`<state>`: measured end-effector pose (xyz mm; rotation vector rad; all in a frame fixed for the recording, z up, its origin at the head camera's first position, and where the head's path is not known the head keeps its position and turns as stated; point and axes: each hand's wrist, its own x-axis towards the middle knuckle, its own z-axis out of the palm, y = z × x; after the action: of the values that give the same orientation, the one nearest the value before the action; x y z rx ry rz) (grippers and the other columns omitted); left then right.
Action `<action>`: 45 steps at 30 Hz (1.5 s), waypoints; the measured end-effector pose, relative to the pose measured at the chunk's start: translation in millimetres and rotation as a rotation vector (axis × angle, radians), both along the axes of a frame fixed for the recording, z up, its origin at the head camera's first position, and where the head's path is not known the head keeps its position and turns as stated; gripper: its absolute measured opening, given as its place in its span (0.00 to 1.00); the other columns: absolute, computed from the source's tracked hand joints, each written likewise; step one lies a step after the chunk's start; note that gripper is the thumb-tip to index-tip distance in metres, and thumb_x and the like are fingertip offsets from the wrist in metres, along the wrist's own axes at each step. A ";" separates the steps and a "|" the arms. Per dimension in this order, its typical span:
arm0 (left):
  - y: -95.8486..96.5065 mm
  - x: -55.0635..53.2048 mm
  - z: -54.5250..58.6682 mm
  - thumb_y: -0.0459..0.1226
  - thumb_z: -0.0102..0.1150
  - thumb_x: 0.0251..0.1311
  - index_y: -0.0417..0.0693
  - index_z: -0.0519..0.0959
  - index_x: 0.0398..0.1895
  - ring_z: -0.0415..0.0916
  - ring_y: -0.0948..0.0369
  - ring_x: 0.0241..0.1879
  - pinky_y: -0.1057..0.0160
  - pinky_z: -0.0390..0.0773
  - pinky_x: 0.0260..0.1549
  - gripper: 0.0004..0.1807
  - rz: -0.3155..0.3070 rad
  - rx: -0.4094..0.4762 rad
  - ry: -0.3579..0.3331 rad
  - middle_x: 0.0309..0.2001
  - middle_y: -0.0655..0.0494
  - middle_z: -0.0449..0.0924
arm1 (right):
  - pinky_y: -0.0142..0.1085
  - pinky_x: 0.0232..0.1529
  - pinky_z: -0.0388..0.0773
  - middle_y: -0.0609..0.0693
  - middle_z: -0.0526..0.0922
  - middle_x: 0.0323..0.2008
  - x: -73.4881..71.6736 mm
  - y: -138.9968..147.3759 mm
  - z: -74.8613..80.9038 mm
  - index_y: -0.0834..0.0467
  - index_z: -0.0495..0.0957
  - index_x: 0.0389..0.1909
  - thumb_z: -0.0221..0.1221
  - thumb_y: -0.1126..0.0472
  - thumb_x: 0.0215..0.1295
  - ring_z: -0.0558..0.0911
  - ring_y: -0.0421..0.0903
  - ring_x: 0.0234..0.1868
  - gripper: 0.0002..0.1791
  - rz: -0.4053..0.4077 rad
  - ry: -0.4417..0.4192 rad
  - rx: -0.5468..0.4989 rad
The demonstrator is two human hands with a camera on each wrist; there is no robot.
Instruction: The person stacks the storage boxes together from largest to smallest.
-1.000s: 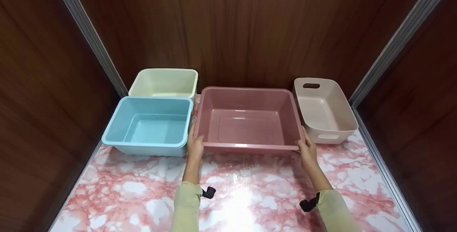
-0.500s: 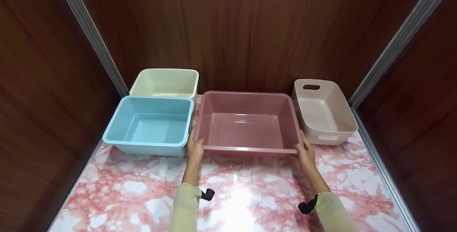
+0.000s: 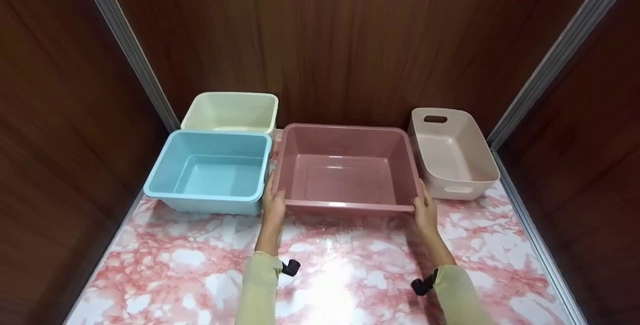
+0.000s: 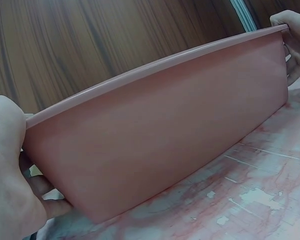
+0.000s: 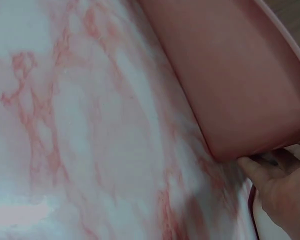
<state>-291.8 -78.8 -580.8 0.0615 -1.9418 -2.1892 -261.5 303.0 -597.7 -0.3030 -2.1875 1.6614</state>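
A wide dusty-pink plastic basin stands in the middle of the head view, between both hands. My left hand grips its near left corner, thumb over the rim and fingers down along the outer side. At the near right corner my right hand holds the rim in the same manner. In the left wrist view the basin's front wall spans between the two hands, its base close over the marbled surface. The right wrist view has fingers against the basin's side near its bottom corner.
A light blue basin stands just left of my left hand, a cream bin behind it. To the right is a beige bin with handle holes. Dark wood-grain panels enclose the red-and-white marbled surface.
The pink basin has shifted slightly left and away from the beige bin, both hands keeping hold of it. The view has also tilted a little.
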 end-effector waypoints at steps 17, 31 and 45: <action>11.6 -10.6 -20.2 0.22 0.40 0.63 0.43 0.57 0.74 0.44 0.47 0.73 0.49 0.45 0.69 0.34 0.087 -0.053 0.015 0.74 0.42 0.51 | 0.61 0.34 0.73 0.66 0.83 0.41 12.8 18.2 22.6 0.59 0.76 0.58 0.49 0.55 0.69 0.80 0.70 0.37 0.21 -0.073 0.067 0.772; 3.8 3.7 -9.7 0.19 0.40 0.62 0.37 0.57 0.73 0.43 0.45 0.73 0.47 0.47 0.69 0.33 0.060 -0.029 0.009 0.73 0.38 0.50 | 0.59 0.57 0.60 0.69 0.77 0.49 -13.7 72.6 42.2 0.66 0.76 0.52 0.60 0.63 0.60 0.72 0.70 0.51 0.20 0.056 0.082 1.018; 5.7 -3.0 -16.9 0.22 0.40 0.64 0.47 0.57 0.75 0.48 0.48 0.72 0.51 0.51 0.68 0.35 0.060 -0.019 -0.027 0.75 0.44 0.50 | 0.58 0.55 0.61 0.63 0.82 0.36 -13.4 83.2 38.2 0.63 0.80 0.45 0.58 0.68 0.64 0.77 0.65 0.40 0.09 0.117 0.108 1.069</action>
<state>-294.7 -73.1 -597.7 0.1450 -1.9482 -2.1430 -274.9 386.2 -559.5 0.2120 -2.6607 0.3504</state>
